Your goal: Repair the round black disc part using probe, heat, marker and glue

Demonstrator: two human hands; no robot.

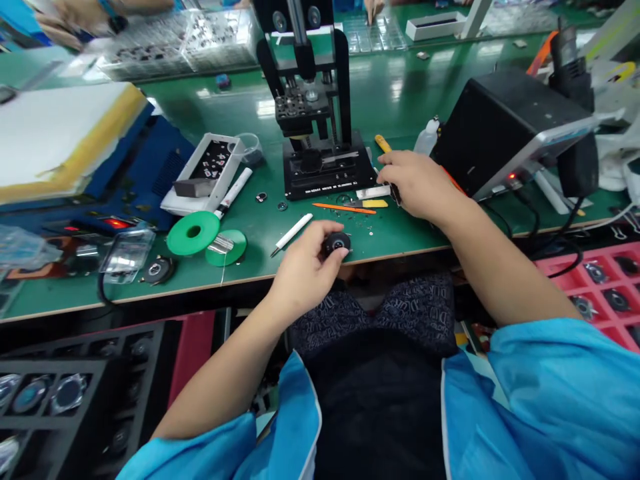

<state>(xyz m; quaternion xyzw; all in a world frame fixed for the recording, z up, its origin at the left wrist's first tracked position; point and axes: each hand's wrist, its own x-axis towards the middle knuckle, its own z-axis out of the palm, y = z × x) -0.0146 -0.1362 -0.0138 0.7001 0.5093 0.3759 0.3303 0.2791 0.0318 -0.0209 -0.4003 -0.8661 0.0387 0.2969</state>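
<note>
My left hand (pixel 311 267) is closed around a round black part (pixel 338 245), like a watch case, held between thumb and fingers over the table's front edge. Farther right, my right hand (pixel 417 183) is low over the table beside the black press (pixel 327 167). Its fingers are curled at a small dark object (pixel 395 195) that I cannot make out. Close to that hand lie a yellow-handled tool (pixel 383 143), a white strip (pixel 373 193) and a yellow piece (pixel 375 203). An orange stick (pixel 344 209) and a white pen (pixel 291 235) lie between my hands.
Solder spools (pixel 193 232) and another round black part (pixel 159 269) are on the left, near a white box (pixel 205 173) of small parts. A black electrical unit (pixel 510 127) stands at right. Trays of watch-like parts flank me: black foam (pixel 95 393), pink (pixel 600 257). Co-workers' hands (pixel 373 9) show across the table.
</note>
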